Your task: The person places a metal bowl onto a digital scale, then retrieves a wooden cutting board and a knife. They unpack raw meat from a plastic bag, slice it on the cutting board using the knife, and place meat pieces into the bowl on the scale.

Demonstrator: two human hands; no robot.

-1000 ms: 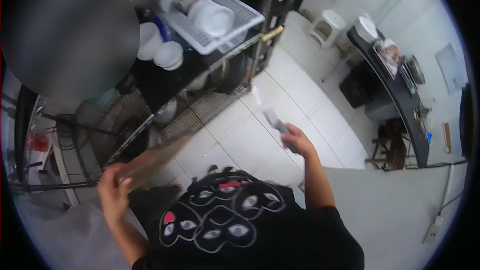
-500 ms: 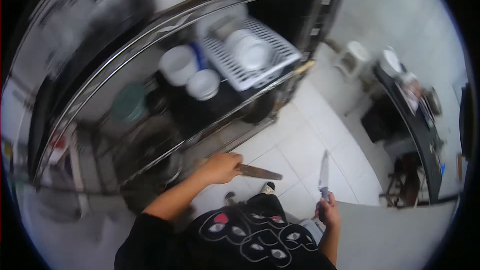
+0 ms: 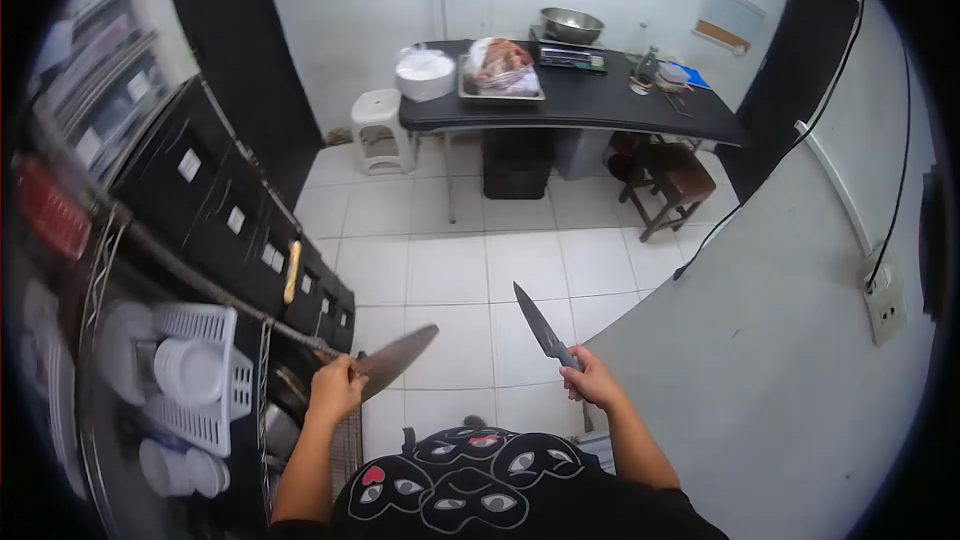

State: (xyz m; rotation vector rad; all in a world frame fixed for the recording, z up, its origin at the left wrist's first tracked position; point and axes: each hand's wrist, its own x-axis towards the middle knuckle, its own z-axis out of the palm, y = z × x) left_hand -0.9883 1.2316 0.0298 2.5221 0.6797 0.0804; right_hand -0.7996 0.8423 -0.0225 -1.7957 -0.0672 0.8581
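My left hand (image 3: 337, 390) is closed around the grip of a broad-bladed knife (image 3: 398, 360), its wide blade brownish and worn, angled up and to the right. In my right hand (image 3: 592, 380) is a kitchen knife (image 3: 537, 320) with a grey handle and a pointed dark blade, aimed forward and slightly left. Both knives are held in the air above the white tiled floor (image 3: 465, 340), apart from each other. My fingers partly cover both handles.
Ahead, a black table (image 3: 590, 115) bears a metal tray (image 3: 500, 97) of bagged meat, a scale (image 3: 570, 58) and a steel bowl (image 3: 572, 25). A white stool (image 3: 382, 130) and a brown stool (image 3: 668, 180) stand nearby. Wire shelving with a dish rack (image 3: 240, 385) is at left; a grey wall (image 3: 790, 370) rises at right.
My view has swung right, from the shelving toward the black table. Both knives stay in my hands, and the left one now shows its broad side.
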